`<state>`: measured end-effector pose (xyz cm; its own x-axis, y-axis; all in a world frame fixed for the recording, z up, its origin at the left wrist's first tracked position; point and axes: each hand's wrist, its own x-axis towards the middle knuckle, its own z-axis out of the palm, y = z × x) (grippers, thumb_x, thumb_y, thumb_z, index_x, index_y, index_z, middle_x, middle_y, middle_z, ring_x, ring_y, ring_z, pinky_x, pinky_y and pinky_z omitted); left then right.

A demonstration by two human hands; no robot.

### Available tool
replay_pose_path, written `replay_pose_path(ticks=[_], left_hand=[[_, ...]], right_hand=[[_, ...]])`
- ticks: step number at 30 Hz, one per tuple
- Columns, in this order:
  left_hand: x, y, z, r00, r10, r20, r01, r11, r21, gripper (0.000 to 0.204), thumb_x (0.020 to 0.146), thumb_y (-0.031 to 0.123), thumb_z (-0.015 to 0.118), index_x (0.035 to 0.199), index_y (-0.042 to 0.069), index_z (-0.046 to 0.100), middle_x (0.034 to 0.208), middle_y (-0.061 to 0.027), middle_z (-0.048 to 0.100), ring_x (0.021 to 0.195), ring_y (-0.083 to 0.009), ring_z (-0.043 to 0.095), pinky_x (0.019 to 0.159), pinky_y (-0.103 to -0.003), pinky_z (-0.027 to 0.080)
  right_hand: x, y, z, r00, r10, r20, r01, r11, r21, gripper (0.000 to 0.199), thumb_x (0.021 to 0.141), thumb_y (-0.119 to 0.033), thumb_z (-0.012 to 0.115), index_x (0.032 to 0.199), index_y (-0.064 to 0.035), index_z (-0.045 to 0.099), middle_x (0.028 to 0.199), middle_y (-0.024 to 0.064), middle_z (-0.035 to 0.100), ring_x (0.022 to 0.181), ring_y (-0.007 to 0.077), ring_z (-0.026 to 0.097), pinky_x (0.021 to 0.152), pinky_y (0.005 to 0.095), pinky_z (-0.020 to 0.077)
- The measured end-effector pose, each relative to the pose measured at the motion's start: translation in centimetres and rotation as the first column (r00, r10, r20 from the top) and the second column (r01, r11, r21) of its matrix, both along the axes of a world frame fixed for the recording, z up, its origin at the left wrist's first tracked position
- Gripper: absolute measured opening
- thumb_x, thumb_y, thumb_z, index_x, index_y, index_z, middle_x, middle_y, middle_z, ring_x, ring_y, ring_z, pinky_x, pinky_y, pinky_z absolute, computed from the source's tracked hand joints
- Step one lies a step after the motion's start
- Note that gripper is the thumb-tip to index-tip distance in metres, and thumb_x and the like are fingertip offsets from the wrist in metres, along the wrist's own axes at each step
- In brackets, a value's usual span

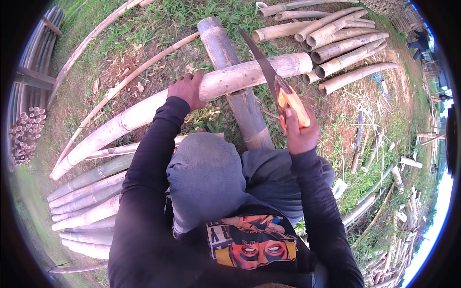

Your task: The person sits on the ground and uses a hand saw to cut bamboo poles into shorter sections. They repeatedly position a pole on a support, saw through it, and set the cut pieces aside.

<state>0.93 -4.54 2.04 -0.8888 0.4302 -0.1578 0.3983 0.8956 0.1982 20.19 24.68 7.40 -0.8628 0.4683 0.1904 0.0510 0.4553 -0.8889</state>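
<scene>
A long, pale bamboo pole [230, 79] runs from the lower left up to the right, resting across a thicker, darker bamboo log [247, 115] on the ground. My left hand [188, 90] grips the pole left of where the two cross. In my right hand [302, 132] is a hand saw [263, 62] with an orange and wooden handle. Its dark blade lies across the pole to the right of the crossing, tip pointing up and away. Whether the teeth have entered the bamboo, I cannot tell.
Cut bamboo lengths [341, 45] lie piled at the far right. More poles [91, 192] are stacked at my left, beside my knee [206, 163]. A thin curved pole [129, 79] lies beyond my left arm. Bamboo scraps [403, 211] litter the right side, and a bundle [29, 132] stands far left.
</scene>
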Motion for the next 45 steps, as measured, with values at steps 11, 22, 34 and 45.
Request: replay_pose_path(ticks=[11,22,34,45], left_hand=[[-0.2,0.1,-0.7,1.000,-0.007,0.011,0.008,1.000,-0.011,0.095,0.070,0.039,0.089,0.152,0.018,0.047,0.130,-0.0202,0.066,0.118,-0.0440,0.069,0.100,-0.055,0.058],[-0.6,0.0,-0.9,0.999,-0.018,0.036,0.018,1.000,-0.015,0.097,0.068,0.040,0.091,0.153,0.020,0.047,0.132,-0.0211,0.067,0.119,-0.0428,0.069,0.099,-0.055,0.059],[-0.7,0.0,0.5,0.998,0.008,0.060,-0.007,1.000,-0.016,0.101,0.068,0.044,0.091,0.155,0.018,0.046,0.136,-0.0228,0.066,0.119,-0.0428,0.071,0.101,-0.053,0.059],[-0.4,0.1,-0.8,0.999,-0.003,0.036,0.003,1.000,-0.005,0.102,0.067,0.042,0.091,0.155,0.019,0.046,0.133,-0.0215,0.067,0.121,-0.0419,0.069,0.101,-0.053,0.059]], right_hand=[[-3.8,-0.6,1.4,0.998,0.064,0.018,-0.064,0.998,0.013,0.025,0.102,-0.018,0.076,0.110,0.0041,0.069,0.081,0.0071,0.071,0.071,0.0089,0.062,0.064,0.0283,0.0507],[18.0,-0.6,5.1,1.000,0.007,0.013,-0.006,0.993,-0.117,0.034,0.104,-0.026,0.072,0.116,0.0051,0.063,0.078,0.0055,0.069,0.062,0.0080,0.063,0.064,0.0278,0.0562],[2.9,-0.2,0.5,0.998,0.014,0.067,-0.010,0.998,-0.057,0.025,0.099,-0.019,0.080,0.108,0.0020,0.070,0.076,0.0048,0.069,0.067,0.0102,0.062,0.062,0.0312,0.0512],[-3.1,-0.5,0.7,0.999,0.044,0.015,-0.044,0.999,-0.018,0.023,0.100,-0.019,0.077,0.104,0.0021,0.070,0.073,0.0083,0.068,0.068,0.0129,0.063,0.063,0.0335,0.0515]])
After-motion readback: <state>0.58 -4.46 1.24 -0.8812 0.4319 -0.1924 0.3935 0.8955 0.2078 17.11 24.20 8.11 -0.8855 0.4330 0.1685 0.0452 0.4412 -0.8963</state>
